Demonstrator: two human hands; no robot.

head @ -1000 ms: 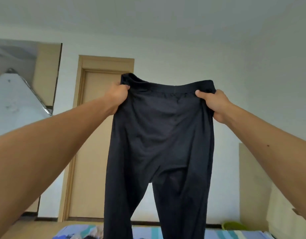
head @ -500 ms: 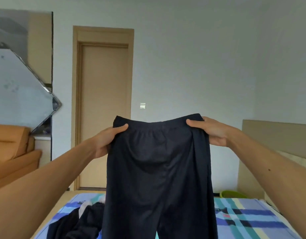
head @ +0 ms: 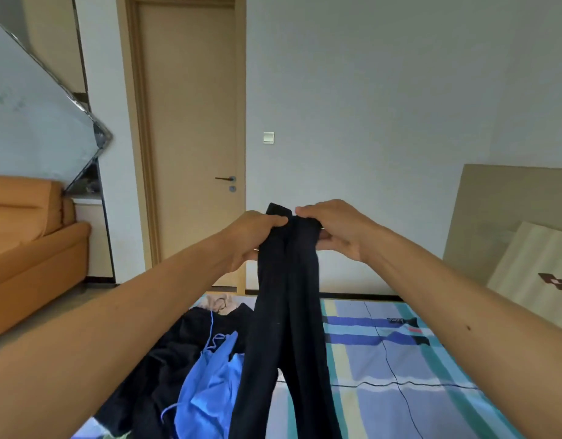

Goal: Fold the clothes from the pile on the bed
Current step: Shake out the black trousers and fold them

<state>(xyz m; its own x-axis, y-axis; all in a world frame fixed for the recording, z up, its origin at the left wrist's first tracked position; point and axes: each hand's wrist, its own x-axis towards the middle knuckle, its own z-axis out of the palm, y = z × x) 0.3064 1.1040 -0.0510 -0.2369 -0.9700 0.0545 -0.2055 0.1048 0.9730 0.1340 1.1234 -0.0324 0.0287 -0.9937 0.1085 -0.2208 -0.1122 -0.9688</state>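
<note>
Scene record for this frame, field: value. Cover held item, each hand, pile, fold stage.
held item: black trousers, doubled lengthwise, legs hanging over the bed
left hand: grips the waistband
right hand: grips the waistband, right beside the left
pile: dark clothes and a blue garment, on the bed left of the trousers
fold stage: trousers not yet laid down
</note>
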